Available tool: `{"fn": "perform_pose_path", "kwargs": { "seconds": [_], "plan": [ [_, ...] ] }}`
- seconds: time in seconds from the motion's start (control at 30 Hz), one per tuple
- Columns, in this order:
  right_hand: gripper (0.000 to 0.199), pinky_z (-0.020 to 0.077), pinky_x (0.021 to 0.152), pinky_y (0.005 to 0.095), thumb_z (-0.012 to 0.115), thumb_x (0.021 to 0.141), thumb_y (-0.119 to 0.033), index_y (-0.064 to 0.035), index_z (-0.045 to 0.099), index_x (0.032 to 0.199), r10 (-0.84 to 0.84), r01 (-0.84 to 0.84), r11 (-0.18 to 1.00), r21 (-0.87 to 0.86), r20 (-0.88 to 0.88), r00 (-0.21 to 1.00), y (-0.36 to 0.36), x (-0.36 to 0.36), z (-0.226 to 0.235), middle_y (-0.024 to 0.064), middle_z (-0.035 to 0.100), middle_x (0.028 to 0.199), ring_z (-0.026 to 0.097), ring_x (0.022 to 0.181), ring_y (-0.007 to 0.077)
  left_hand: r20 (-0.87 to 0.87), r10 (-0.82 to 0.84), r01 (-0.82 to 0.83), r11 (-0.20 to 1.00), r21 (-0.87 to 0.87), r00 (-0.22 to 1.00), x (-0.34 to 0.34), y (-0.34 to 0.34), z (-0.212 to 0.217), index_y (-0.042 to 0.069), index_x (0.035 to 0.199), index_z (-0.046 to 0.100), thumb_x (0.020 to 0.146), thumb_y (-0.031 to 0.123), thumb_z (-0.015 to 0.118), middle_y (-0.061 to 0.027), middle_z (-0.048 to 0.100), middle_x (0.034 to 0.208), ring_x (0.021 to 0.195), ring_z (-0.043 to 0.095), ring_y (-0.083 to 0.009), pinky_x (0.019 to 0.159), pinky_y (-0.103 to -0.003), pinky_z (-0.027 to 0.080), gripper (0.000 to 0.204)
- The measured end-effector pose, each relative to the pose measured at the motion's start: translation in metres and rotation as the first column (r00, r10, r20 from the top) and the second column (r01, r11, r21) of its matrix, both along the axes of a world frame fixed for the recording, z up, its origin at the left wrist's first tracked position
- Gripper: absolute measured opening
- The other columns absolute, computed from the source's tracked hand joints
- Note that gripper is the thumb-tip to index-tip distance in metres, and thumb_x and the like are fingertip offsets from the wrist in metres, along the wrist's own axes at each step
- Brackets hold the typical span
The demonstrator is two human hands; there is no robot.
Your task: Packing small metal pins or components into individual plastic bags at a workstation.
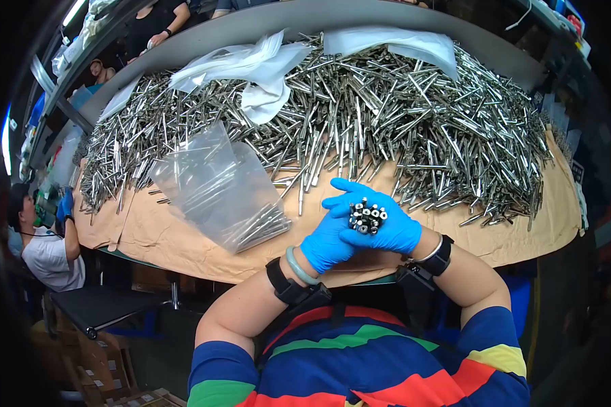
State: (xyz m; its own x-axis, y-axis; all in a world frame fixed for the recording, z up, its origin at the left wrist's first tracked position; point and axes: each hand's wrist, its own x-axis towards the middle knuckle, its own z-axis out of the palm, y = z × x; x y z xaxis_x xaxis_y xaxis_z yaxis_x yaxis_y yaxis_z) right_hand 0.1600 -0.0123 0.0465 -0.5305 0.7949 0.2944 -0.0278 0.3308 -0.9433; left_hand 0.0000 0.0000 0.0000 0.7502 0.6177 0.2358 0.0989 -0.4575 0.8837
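- I see a lit tube light [73, 12] at the upper left of the frame, and another bright strip [6, 148] by the left edge.
- A grey panel [414, 15] curves along the back of my surface [482, 245], which is covered in brown paper.
- Metal racking [43, 76] fills the upper left.
- Lower left, I make out a black seat [108, 305], cardboard boxes [98, 370] and dark floor [163, 363].

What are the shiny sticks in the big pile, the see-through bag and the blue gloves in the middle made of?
Shiny sticks: probably metal, maybe steel, with a smooth silvery finish that glints.
See-through bag: looks like thin, glossy plastic, because the sticks inside show through.
Blue gloves: perhaps thin stretchy rubber, fairly smooth, as they hug the fingers; the exact kind isn't clear.
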Motion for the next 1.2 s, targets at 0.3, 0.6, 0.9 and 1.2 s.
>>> {"fn": "perform_pose_path", "kwargs": {
  "seconds": [0.3, 0.6, 0.9, 1.2],
  "plan": [
    [0.018, 0.0507, 0.068, 0.0288, 0.069, 0.076, -0.013, -0.0042, 0.062, 0.090, -0.271, 0.234, 0.949, -0.210, -0.168, 0.948, -0.007, 0.006, 0.002, 0.0066, 0.065, 0.086, 0.060, 0.077, 0.0132, 0.223, 0.253, -0.034, 0.728, -0.685, 0.941, -0.022, -0.026, 0.088, 0.005, 0.136, 0.035, 0.072, 0.004, 0.069, -0.0120, 0.035, 0.139, 0.127, 0.038, -0.0238, 0.101, -0.042, 0.035, 0.072],
    [0.023, 0.0502, 0.077, 0.0359, 0.062, 0.079, -0.018, -0.0081, 0.061, 0.100, -0.154, 0.174, 0.965, 0.195, -0.112, 0.982, -0.003, -0.010, -0.015, 0.0126, 0.065, 0.098, 0.063, 0.087, 0.0288, 0.292, 0.139, -0.260, 0.865, 0.430, 0.946, 0.017, -0.011, 0.060, 0.002, 0.114, 0.052, 0.073, -0.004, 0.066, -0.0092, 0.060, 0.104, 0.089, 0.057, -0.0161, 0.092, -0.033, 0.043, 0.044],
    [0.029, 0.0468, 0.086, 0.0344, 0.057, 0.082, -0.017, -0.0057, 0.056, 0.108, -0.327, 0.327, 0.913, 0.244, -0.041, 0.944, 0.011, -0.015, -0.025, 0.0156, 0.059, 0.109, 0.058, 0.098, 0.0285, 0.250, 0.357, -0.426, 0.840, 0.336, 0.900, 0.047, -0.009, 0.079, 0.001, 0.092, 0.063, 0.072, -0.008, 0.063, -0.0119, 0.061, 0.085, 0.079, 0.061, -0.0228, 0.074, -0.030, 0.048, 0.021],
    [0.026, 0.0406, 0.094, 0.0347, 0.057, 0.082, -0.014, -0.0050, 0.057, 0.106, -0.082, 0.090, 0.959, 0.269, -0.041, 0.996, 0.011, -0.007, -0.041, 0.0148, 0.057, 0.110, 0.053, 0.103, 0.0262, 0.032, 0.142, -0.139, 0.854, 0.501, 0.989, 0.046, -0.018, 0.105, 0.000, 0.095, 0.063, 0.076, -0.006, 0.062, -0.0137, 0.063, 0.091, 0.082, 0.062, -0.0234, 0.076, -0.032, 0.048, 0.020]
  ]
}}
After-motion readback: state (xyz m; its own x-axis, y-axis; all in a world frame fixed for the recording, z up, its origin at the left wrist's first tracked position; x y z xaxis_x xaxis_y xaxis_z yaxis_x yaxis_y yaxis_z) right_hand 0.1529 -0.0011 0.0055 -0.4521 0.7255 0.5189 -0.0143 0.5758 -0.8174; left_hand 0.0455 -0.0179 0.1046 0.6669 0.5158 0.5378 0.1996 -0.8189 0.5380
